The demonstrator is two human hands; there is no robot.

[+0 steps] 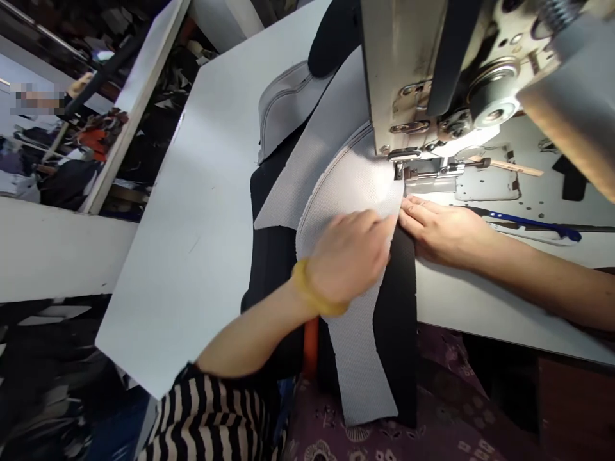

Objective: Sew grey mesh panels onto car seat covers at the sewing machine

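Note:
Grey mesh fabric [343,186] with a curved stitched seam lies over black fabric [396,301] on the sewing machine table. Its right edge runs up to the presser foot [398,171], under the machine's light. My left hand [353,253], slightly blurred and with a yellow band at its wrist, is closed on that right edge. Just below the presser foot, my right hand [442,230] lies flat, fingers stretched out and their tips at the edge of the fabric. The lower strip of grey fabric hangs over the table's front edge towards my lap.
The sewing machine head [432,77] looms at upper right. Thread snips [533,224] with blue and white handles and a wooden stick [514,168] lie right of the needle. The white table [192,211] extends left. Heaped fabric scraps [43,378] lie below; another person's hand [79,84] shows far left.

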